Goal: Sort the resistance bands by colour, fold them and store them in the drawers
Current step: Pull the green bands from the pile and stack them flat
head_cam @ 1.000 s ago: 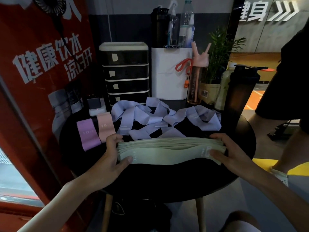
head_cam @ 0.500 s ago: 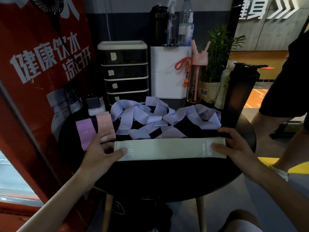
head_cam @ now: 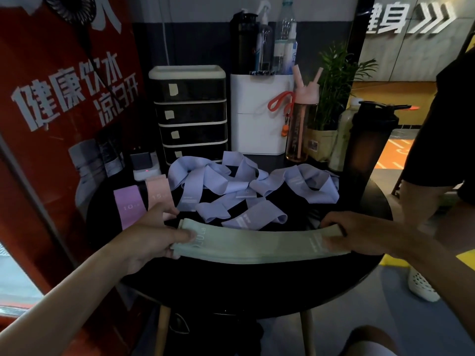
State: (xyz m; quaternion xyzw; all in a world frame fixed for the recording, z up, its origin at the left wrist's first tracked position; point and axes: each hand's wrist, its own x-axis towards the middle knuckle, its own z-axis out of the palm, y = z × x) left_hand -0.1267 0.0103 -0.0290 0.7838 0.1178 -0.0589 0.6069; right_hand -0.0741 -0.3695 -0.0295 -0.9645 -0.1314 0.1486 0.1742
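Lifted since 0.5 s ago, green bands (head_cam: 257, 246) are pinched at each end by left hand (head_cam: 151, 242), right hand (head_cam: 365, 232); long axis left-right.

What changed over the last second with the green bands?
The left hand and right hand went from pressing the green bands flat to gripping their ends. The lavender pile, purple band, pink band and drawers stayed put.
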